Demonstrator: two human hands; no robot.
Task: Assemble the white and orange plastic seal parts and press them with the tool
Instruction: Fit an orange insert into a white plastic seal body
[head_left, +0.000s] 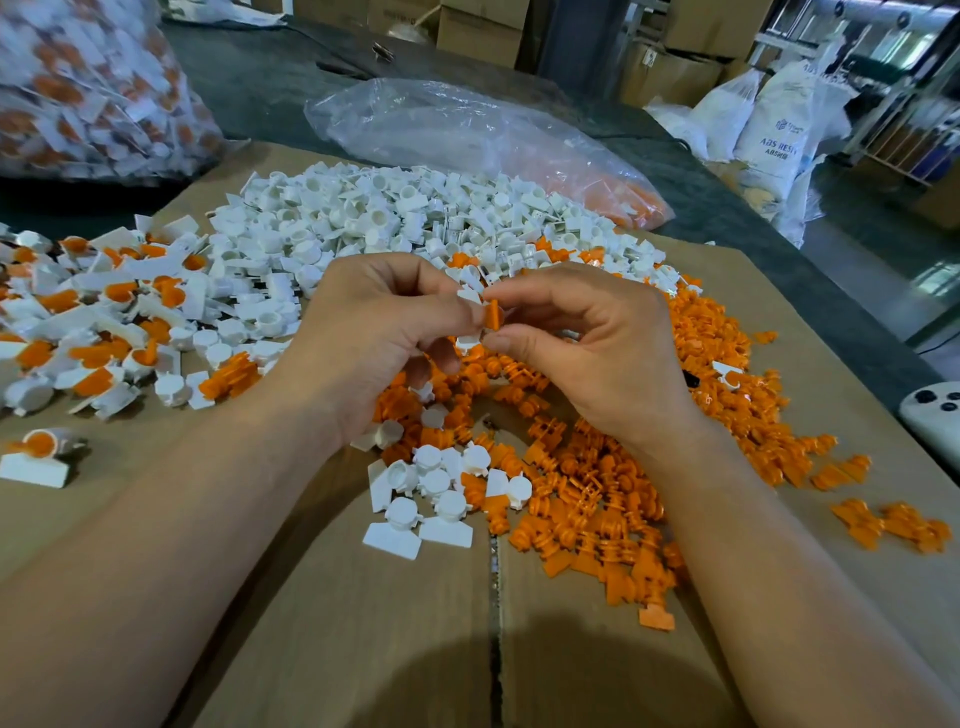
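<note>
- Orange ribbed plastic insert (493, 314) sits pinched by the right hand (597, 353), raised above the brown cardboard sheet (363, 623).
- Left hand (374, 332), fingers curled, pinches what looks like a white plastic seal body (469, 295).
- White sack (779, 130) beyond reads "ABS RESIN".

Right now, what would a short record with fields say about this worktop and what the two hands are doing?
Surface: brown cardboard surface
Left hand: grips a small white plastic seal body
Right hand: pinches a small orange plastic insert, right beside the white body
Back heap: loose white plastic bodies
Right heap: loose orange plastic inserts
Left heap: joined white-and-orange seals
Behind: crumpled clear plastic bag
</note>
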